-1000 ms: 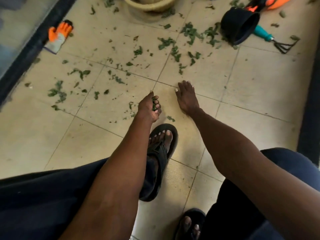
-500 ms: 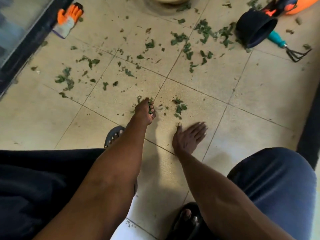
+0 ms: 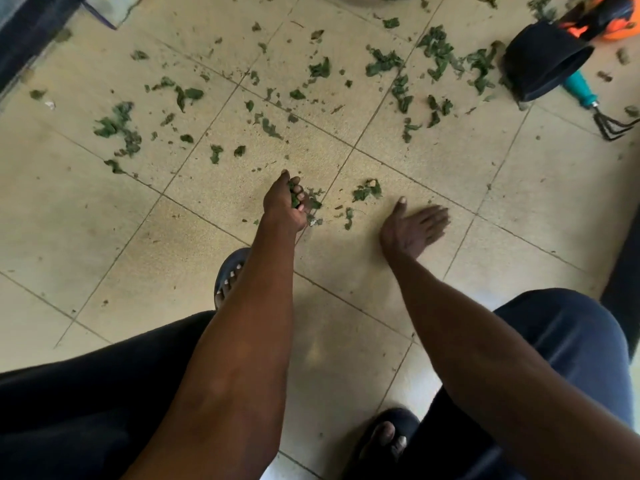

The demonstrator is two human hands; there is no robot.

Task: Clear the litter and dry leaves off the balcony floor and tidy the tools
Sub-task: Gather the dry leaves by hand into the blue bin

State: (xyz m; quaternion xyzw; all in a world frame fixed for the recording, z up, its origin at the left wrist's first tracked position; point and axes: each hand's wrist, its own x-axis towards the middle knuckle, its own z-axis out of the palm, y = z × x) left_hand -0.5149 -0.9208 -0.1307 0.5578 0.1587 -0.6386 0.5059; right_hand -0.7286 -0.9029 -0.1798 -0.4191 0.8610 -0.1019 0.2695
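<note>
Green leaf scraps (image 3: 384, 62) lie scattered over the beige tiled floor (image 3: 104, 220), thickest toward the far side. My left hand (image 3: 285, 204) grips a small bunch of leaves just above the floor, fingers curled round them. A little pile of leaves (image 3: 366, 192) sits between my two hands. My right hand (image 3: 414, 228) is flat and open, fingers straight, low over the tile to the right of that pile. A teal-handled hand rake (image 3: 594, 107) lies at the far right beside a black pot (image 3: 543, 65) tipped on its side.
An orange object (image 3: 609, 24) lies behind the black pot. A dark door frame (image 3: 31, 32) runs along the far left, a dark strip (image 3: 623, 271) along the right. My sandalled feet (image 3: 228, 275) stand close below my hands, with my knees at the bottom.
My right hand drew back from the far tile toward me, dragging leaves into a small pile, then slid right. My left hand kept its bunch of leaves. The view shifted left and nearer.
</note>
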